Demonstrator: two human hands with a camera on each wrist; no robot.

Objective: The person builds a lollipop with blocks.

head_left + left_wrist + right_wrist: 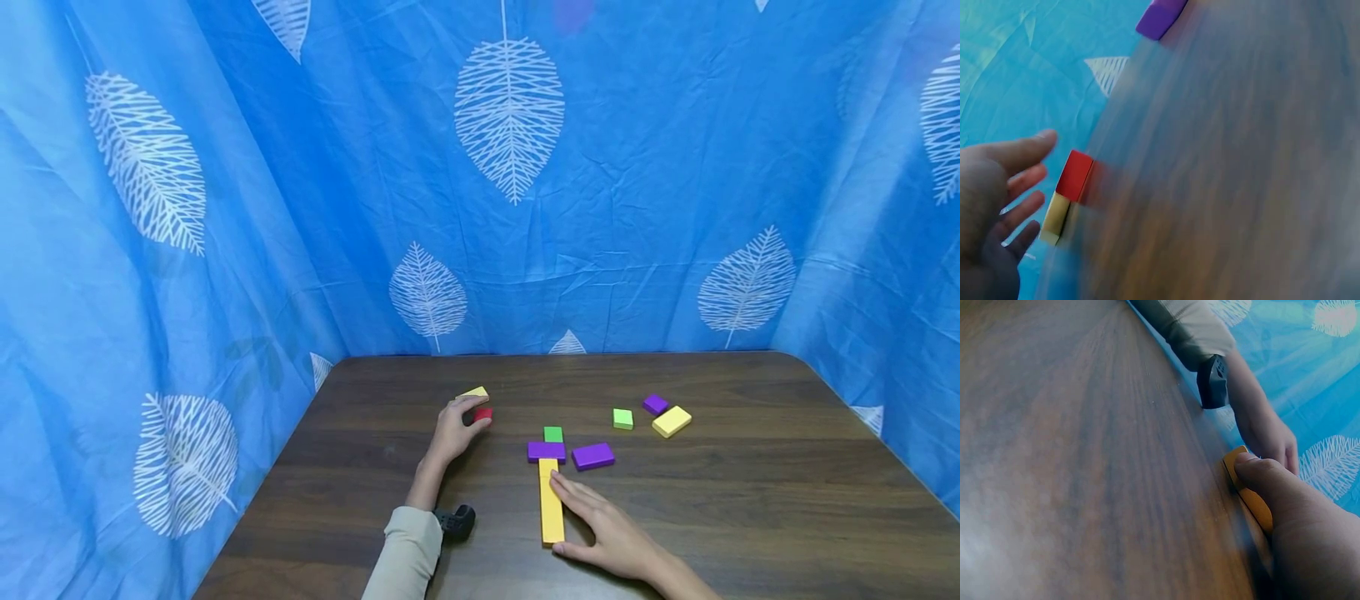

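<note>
My left hand (453, 432) reaches over the table's far left part, thumb and fingers spread apart. Just beyond it are a small red block (483, 414) and a pale yellow block (474, 392). In the left wrist view, a gap shows between the fingers and the red block (1075, 176). Nearer the middle, my right hand (611, 531) rests against the right side of a long orange-yellow row of blocks (551, 508), its fingers fairly straight and its thumb at the near end. A purple block (546, 452) lies crosswise at the row's far end, with a green block (552, 434) behind it.
A second purple block (593, 457) lies right of the crosswise one. Farther right are a light green block (622, 419), a small purple block (656, 404) and a yellow block (672, 422). A blue leaf-patterned curtain (600, 208) surrounds the dark wooden table (787, 500).
</note>
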